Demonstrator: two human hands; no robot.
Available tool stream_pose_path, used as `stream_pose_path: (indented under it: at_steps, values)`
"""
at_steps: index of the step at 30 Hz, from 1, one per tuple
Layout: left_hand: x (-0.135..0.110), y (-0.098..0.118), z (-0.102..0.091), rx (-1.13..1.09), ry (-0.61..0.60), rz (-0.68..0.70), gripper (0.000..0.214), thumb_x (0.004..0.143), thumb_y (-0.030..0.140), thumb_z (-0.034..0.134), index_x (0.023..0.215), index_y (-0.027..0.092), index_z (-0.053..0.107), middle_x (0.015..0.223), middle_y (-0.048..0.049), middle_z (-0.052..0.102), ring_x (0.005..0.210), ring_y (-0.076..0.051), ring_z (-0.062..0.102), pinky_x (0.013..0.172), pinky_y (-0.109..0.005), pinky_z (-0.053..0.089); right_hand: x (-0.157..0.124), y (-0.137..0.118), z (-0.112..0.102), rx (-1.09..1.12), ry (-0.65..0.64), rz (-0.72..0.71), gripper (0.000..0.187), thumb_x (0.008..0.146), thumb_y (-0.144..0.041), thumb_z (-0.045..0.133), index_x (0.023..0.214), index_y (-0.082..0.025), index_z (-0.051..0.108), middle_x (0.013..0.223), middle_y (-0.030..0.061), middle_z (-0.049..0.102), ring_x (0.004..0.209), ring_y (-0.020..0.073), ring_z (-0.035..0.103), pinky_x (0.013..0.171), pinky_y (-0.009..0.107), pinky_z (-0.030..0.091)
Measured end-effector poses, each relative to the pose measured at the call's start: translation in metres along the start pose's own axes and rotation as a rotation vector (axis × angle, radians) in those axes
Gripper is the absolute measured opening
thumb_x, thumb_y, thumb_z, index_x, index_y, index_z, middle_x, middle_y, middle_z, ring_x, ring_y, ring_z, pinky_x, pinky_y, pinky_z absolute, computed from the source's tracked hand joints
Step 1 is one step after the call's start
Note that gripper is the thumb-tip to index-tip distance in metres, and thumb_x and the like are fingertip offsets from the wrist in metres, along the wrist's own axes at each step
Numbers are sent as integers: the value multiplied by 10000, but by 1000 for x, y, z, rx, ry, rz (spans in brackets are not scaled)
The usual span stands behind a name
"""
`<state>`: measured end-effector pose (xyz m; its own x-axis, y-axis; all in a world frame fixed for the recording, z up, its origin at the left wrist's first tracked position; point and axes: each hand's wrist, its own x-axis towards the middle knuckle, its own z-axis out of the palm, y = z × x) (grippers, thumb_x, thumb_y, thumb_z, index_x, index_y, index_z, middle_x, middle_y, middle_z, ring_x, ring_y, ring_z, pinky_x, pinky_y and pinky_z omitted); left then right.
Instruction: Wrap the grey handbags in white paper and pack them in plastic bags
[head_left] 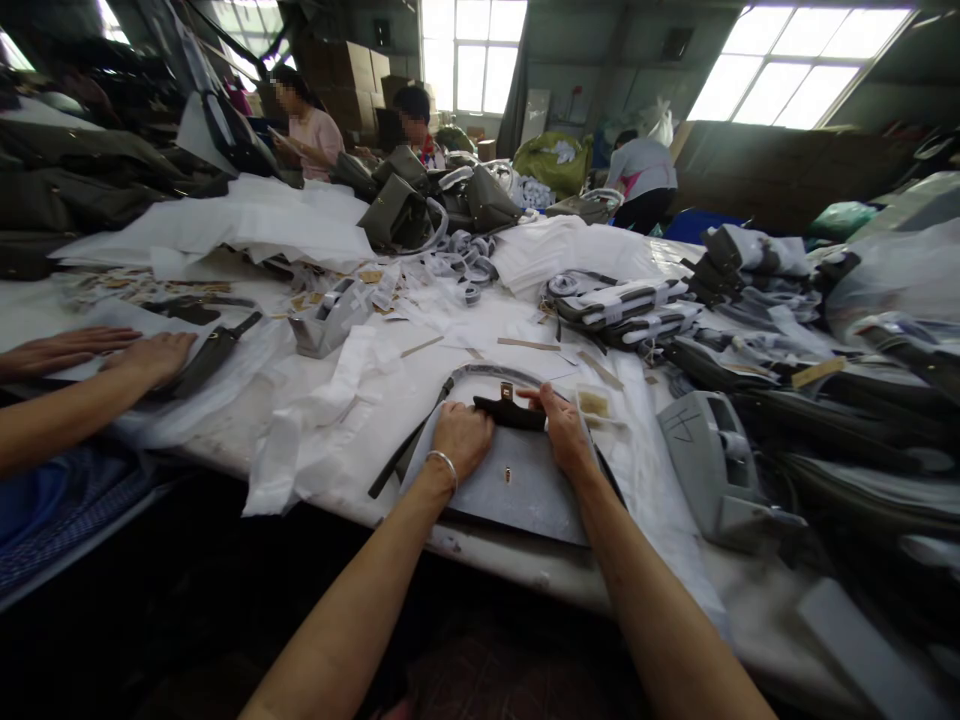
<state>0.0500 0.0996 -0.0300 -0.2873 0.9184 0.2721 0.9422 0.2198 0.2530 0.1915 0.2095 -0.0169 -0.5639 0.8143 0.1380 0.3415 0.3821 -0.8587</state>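
Note:
A handbag [517, 490] lies in front of me at the table's edge, its front covered by a pale grey sheet with a small metal clasp piece showing through. Its dark strap flap [510, 410] with a metal plate is lifted at the top. My left hand [463, 440], wearing a bracelet at the wrist, has its fingers curled on the flap's left end. At the right end, my right hand [564, 430] grips the flap between thumb and fingers. Behind the flap arches the wrapped handle [495, 372].
A tape dispenser [709, 460] stands to the right, another dispenser [330, 318] to the left. Stacked bags [622, 305] and white sheets [577, 250] lie further back. A co-worker's hands [150, 355] rest on another bag at left. White wrapping [322, 420] hangs over the edge.

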Motion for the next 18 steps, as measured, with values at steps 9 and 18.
stream_pose_path:
  at_steps: [9,18]
  values:
    - [-6,-16,-5,-496,461,-17,414,734,-64,358,959,169,615,1008,-68,653,1013,-183,614,950,-348,491,-10,-6,6,26,-125,-42,564,861,-649,493,524,-206,585,506,-20,431,526,131,418,551,272,335]
    - [-29,-1,-18,-737,130,506,326,844,-17,421,736,169,667,774,-30,666,769,-136,620,757,-253,497,-8,3,17,-66,-177,-102,524,842,-520,521,470,-209,321,491,-42,260,474,102,261,484,288,190]
